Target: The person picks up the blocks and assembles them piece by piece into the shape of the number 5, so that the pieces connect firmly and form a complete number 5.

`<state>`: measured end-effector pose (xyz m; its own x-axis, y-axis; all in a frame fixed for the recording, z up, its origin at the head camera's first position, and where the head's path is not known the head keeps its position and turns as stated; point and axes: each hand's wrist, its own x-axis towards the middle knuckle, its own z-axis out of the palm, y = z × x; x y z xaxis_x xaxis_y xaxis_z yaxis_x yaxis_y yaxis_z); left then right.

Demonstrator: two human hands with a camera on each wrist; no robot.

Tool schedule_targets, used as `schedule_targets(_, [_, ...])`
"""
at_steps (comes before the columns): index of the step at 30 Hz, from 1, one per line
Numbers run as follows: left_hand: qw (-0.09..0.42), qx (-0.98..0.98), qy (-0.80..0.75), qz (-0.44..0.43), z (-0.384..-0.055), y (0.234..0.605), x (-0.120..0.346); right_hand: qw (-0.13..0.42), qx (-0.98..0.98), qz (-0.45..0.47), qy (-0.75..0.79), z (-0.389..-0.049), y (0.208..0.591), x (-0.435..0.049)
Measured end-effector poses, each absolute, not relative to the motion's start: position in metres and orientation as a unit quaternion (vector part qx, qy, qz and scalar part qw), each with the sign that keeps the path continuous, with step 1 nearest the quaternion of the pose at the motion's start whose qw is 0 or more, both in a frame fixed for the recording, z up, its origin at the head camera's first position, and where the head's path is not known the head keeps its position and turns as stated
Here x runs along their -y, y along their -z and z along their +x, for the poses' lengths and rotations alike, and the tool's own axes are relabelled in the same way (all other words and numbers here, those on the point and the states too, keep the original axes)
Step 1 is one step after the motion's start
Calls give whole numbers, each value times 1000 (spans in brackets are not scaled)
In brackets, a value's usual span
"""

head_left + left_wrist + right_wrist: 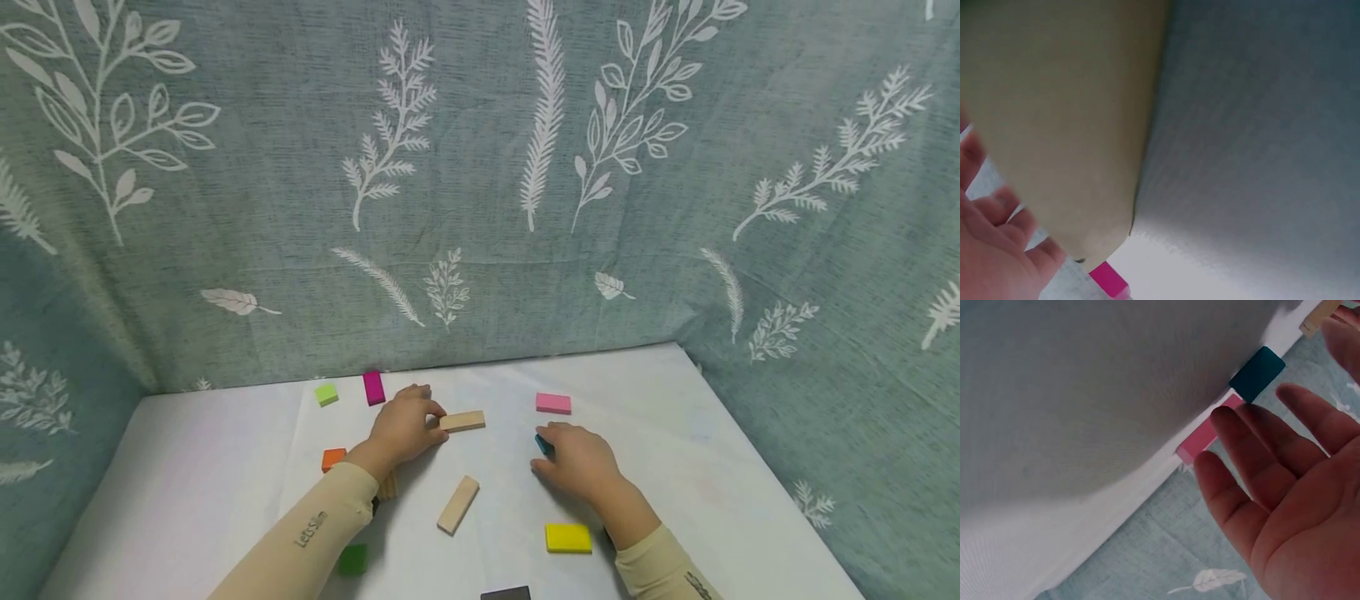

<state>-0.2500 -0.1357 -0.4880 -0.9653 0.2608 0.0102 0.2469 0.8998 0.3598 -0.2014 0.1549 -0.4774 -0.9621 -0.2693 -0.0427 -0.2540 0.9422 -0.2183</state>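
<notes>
My left hand (405, 427) pinches the left end of a plain wooden block (463, 421) between thumb and index finger. That hand (991, 262) is partly cut off in the left wrist view, and a beige sleeve (1066, 125) fills much of the frame. On the right, my right hand (581, 462) reaches over a teal block (544, 446), its thumb and fingers spread apart around it. From the right wrist, the teal block (1257, 374) shows just beyond the loosely extended fingertips (1222, 415). A pink block (553, 403) lies behind this hand.
Another wooden block (457, 505) lies between the arms, with a yellow block (567, 538) to its right. Magenta (373, 388), lime (326, 395), orange (333, 459) and green (352, 560) blocks lie leftward. A dark block (506, 594) is at the front; patterned curtain (480, 183) encloses the table.
</notes>
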Motion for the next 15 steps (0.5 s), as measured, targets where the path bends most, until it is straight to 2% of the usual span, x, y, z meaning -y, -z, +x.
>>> schedule_targets(15, [19, -973, -194, 122, -250, 490, 136, 22, -987, -135, 89, -200, 477, -152])
